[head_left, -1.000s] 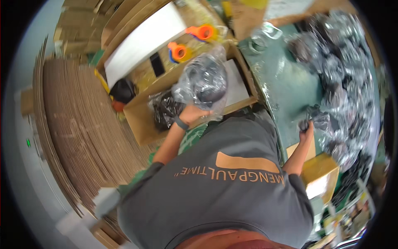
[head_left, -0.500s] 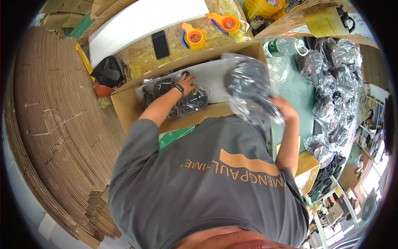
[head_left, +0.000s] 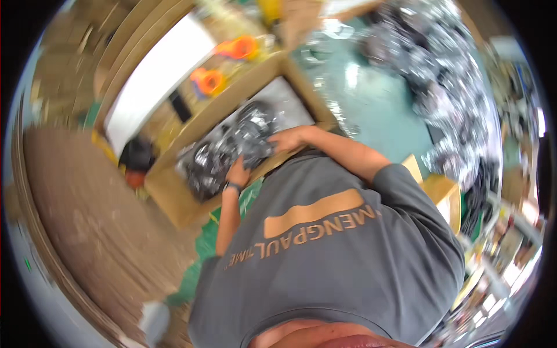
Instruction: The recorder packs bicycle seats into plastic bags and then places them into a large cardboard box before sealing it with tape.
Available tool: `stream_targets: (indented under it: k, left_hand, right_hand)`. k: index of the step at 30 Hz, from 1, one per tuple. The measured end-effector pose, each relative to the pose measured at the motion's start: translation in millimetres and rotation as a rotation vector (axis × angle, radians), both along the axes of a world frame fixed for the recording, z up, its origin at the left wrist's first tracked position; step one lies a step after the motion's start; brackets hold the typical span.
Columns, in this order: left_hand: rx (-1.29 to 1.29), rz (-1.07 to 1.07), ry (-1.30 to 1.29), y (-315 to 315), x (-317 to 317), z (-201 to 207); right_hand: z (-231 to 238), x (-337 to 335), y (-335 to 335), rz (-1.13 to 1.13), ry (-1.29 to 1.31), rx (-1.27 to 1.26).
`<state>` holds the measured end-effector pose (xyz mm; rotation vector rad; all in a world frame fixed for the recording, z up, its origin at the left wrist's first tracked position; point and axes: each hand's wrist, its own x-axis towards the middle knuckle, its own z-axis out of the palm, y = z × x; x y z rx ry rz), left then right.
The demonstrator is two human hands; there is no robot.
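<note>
A long open cardboard box stands in front of me with dark objects in clear plastic bags inside. One bagged black object lies toward the box's right part, over a pale liner; the wrapping hides its kind. My right hand grips this bag at its near right side, the fingertips partly covered by plastic. My left hand, with a dark band at the wrist, reaches over the near wall and touches the bags. Blur and plastic hide most of its fingers. More bagged black objects fill the left end.
Beyond the box are a dark phone, two orange tape dispensers and a white sheet. Stacked flat cardboard stands at left. Many bagged objects crowd the green tabletop at right.
The bagged object in my right hand has come down leftward into the box. My left hand has drawn back toward the near wall. The whole view has turned and blurred.
</note>
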<state>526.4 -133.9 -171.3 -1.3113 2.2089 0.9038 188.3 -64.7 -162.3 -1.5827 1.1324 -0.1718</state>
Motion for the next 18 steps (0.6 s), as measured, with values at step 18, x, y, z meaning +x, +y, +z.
stream_targets:
  k: [18]
  left_hand:
    - [-0.3, -0.566, 0.384, 141, -400, 190]
  right_hand:
    - [-4, -520, 707, -2.306, 1.303, 0.628]
